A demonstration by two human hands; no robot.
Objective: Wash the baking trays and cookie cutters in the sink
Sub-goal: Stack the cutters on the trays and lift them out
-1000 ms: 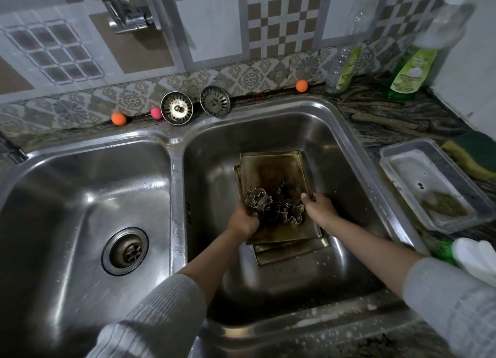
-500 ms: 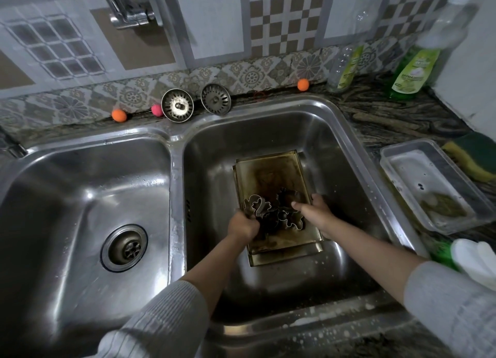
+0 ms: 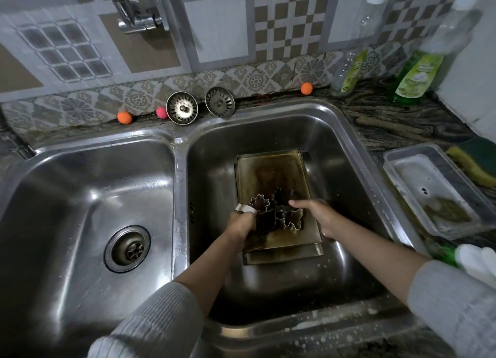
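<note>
A double steel sink fills the view, seen from above. In the right basin (image 3: 335, 148) lie stacked baking trays (image 3: 271, 175), brown and stained, flat on the basin floor, the top one slightly offset from the one beneath. On the near half of the top tray sits a cluster of metal cookie cutters (image 3: 279, 215), open outlines, one flower-shaped.

The left hand (image 3: 240, 223) is at the trays' near-left edge, fingers curled around a cutter at the left of the cluster; a pale strip of metal pokes out above its knuckles. The right hand (image 3: 319, 217) is at the trays' right edge, beside the cluster. Its thumb reaches over the tray top toward the cutters while the fingers wrap down behind the tray rim, gripping it. The cutters lie between the two hands.

The left basin (image 3: 80, 186), left of the trays, has a round drain (image 3: 127, 249). Behind the trays, on the sink's back ledge, two strainer plugs (image 3: 200, 107) lean against the tiled wall, with small orange and pink balls near them. Right of the trays, on the counter, sit a clear plastic tub (image 3: 429, 191), a yellow-green sponge (image 3: 475, 162) and two soap bottles (image 3: 418, 73). A tap (image 3: 137, 19) is mounted on the wall above.
</note>
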